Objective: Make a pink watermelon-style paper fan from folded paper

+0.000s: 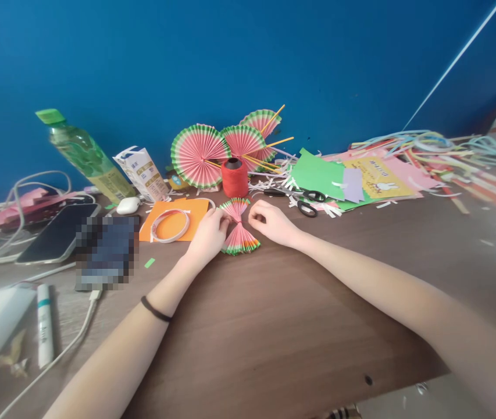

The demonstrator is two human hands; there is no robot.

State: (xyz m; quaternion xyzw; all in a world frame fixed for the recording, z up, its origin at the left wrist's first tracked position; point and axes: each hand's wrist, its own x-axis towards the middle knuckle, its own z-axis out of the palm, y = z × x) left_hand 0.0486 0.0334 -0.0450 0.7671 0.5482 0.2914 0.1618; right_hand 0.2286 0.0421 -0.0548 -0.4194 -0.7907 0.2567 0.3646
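Note:
A pleated paper strip (241, 237) in pink with green edges lies on the table between my hands. It is pinched in at the middle, where a red tie shows, and its two ends flare out like a bow. My left hand (207, 234) is at its left side, fingers curled together close to the middle. On the other side my right hand (274, 223) has thumb and fingertips closed near the tie. Whatever either pinch holds is too small to make out. A red spool of thread (235, 180) stands upright just behind the strip.
Round pleated fans (199, 152) with sticks lean at the blue wall. Black scissors (307, 208) and a green sheet (317, 174) lie right. On the left are a tape roll (153, 228) on orange paper (199, 210), a bottle (86, 154), a carton (143, 174), phones and a marker (45, 331).

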